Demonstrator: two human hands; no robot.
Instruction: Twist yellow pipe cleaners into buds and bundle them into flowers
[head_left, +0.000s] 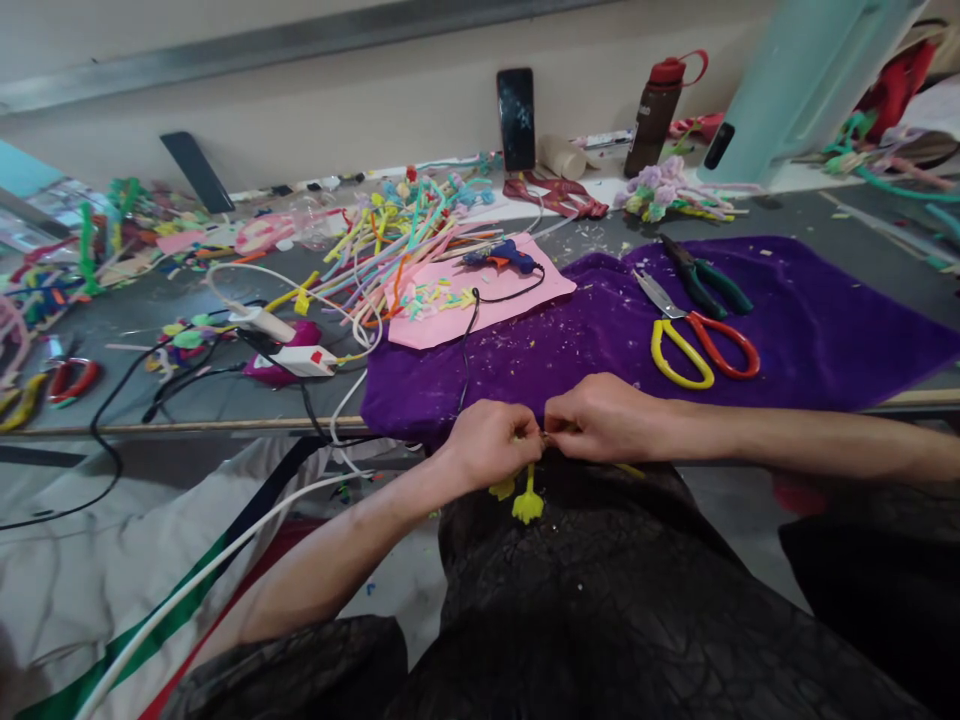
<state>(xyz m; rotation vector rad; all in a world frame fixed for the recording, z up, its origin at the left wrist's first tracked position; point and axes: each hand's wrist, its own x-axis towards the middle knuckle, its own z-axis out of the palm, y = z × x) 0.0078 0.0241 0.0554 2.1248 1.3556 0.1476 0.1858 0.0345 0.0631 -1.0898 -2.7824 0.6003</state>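
My left hand and my right hand meet in front of the table edge, above my lap. Both are closed, fingertips pinched close together. A yellow pipe-cleaner flower hangs head-down below the left fingers, its short stem running up into them. Beside it a second yellow piece shows partly under that hand. A thin yellow stem end sticks out beneath my right wrist. What lies exactly between the fingertips is small and mostly hidden.
A purple cloth bears scissors, pliers and a pink sheet with a blue glue gun. Pipe cleaners, a power strip, a phone and a bottle are around. Another person's clothed leg is at left.
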